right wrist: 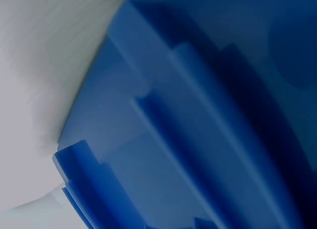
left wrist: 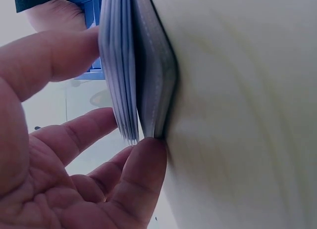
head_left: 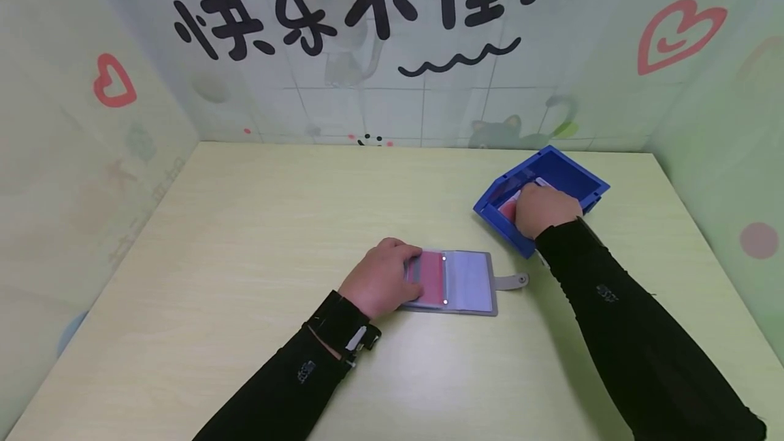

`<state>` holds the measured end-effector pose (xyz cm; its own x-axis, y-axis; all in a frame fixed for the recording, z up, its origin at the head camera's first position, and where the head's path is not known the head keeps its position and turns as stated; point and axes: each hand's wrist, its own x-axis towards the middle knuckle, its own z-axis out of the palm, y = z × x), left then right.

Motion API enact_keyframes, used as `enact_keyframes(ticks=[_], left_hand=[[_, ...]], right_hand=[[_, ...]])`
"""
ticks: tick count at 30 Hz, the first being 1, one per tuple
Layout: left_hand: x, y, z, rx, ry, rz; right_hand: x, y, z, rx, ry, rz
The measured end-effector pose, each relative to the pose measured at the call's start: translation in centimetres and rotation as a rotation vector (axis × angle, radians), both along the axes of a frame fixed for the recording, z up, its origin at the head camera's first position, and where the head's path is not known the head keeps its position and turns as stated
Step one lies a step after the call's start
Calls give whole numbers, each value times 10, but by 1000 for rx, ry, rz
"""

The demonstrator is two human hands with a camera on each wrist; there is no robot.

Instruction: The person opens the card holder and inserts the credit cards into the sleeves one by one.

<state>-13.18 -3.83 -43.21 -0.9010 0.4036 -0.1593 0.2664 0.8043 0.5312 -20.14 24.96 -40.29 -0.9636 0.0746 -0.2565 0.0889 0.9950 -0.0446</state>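
Note:
A grey card holder (head_left: 493, 284) lies open on the table, with clear sleeves and a snap strap to its right. Its left-hand page shows a pink card (head_left: 432, 279). My left hand (head_left: 382, 278) holds the left side of the holder. The left wrist view shows its fingers at the edges of the stacked sleeves (left wrist: 118, 66) and the cover (left wrist: 157, 75). My right hand (head_left: 545, 211) reaches into a blue box (head_left: 566, 172), over pink-and-white cards (head_left: 508, 209). Its fingertips are hidden, so what they hold cannot be told. Only the box walls (right wrist: 198, 120) fill the right wrist view.
The pale wooden table (head_left: 257, 223) ends at a printed back wall (head_left: 392, 107) with dark lettering, and side panels stand left and right. The blue box sits angled near the table's back right, beyond the strap (head_left: 511, 282).

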Motion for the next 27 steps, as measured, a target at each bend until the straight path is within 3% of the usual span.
enact_keyframes(ticks=[13, 20, 24, 27], left_hand=[[0, 0, 1, -7, -5, -1], [0, 0, 1, -12, -4, -2], [0, 0, 1, -12, -6, 1], [0, 0, 1, -14, -8, 3]], right_hand=[[0, 2, -1, -29, 42, -14], [1, 11, 1, -203, 75, -38], [8, 14, 9, -310, 99, -80], [16, 14, 16, -367, 165, -130]])
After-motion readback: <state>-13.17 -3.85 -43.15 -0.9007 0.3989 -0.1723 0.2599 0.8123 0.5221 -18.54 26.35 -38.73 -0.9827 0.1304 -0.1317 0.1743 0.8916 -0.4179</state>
